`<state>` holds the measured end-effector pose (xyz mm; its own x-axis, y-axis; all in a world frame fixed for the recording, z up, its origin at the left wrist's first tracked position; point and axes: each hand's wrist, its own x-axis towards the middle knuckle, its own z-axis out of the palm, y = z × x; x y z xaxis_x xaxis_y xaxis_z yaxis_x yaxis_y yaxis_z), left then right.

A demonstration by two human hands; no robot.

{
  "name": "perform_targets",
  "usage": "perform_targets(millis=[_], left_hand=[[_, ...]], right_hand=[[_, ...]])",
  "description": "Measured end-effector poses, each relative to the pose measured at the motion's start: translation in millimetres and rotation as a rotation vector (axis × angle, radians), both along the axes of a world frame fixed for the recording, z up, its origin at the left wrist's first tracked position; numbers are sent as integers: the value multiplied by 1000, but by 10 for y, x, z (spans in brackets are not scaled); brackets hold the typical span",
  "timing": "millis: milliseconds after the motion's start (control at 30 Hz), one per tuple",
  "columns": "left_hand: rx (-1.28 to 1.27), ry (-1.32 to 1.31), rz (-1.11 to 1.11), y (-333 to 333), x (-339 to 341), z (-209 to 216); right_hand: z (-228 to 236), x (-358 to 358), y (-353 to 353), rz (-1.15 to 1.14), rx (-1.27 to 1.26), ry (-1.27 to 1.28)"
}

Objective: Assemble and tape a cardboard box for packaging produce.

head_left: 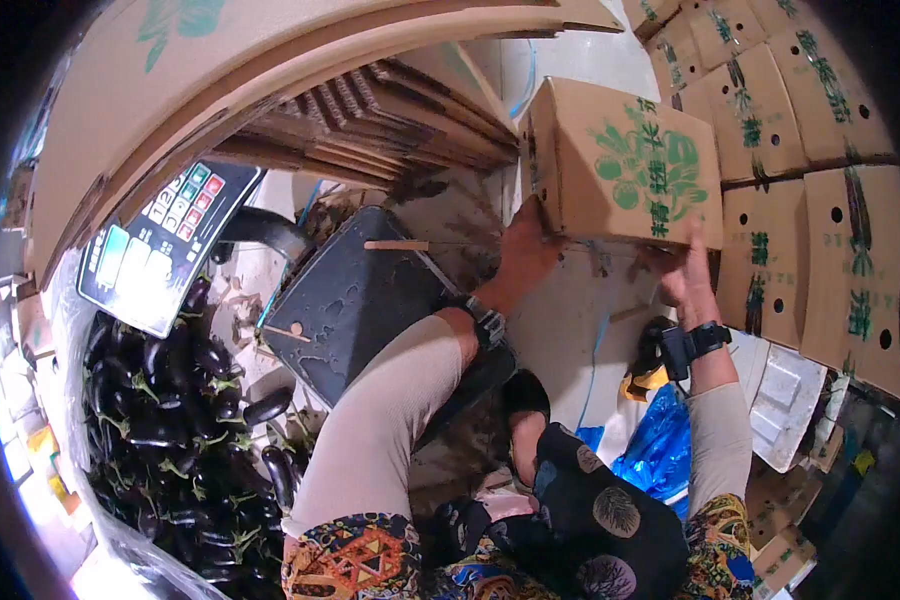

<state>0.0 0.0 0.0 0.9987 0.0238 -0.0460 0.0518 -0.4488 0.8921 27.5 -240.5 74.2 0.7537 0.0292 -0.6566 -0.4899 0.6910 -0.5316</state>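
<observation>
A brown cardboard box with green vegetable print (610, 165) stands between two bare hands, beyond and right of the flat black weighing platform (355, 290). The left hand (526, 245) closes on its lower left corner, fingers partly hidden; the right hand (685, 272) clasps the lower edge near the other end, thumb against the printed face. Gripping low at both ends probably keeps it level; whether anything beneath supports it, I cannot tell. Glossy dark purple eggplants (170, 435) lie heaped left of the platform, perhaps for easy reach. Similar printed brown cartons (760, 245) rise in tiers well right of it, likely saving room.
</observation>
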Motion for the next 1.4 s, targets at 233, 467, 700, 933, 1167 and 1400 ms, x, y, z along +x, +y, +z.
perform_targets(millis=[233,467,700,933,1167,1400], left_hand=[[85,48,-130,176,259,141],[37,45,-205,501,10,943],[123,-402,-123,1339,-454,2775],[638,-577,700,2791,-710,3504],[-345,-138,626,3345,-586,3353],[-280,-83,673,3821,-712,3537]], right_hand=[[28,366,194,96,-275,-33],[299,171,265,571,-163,51],[1176,349,1295,580,-355,-373],[1349,1010,1681,163,-155,-385],[1208,1340,1804,197,-148,-438],[1338,948,2152,441,-256,-511]])
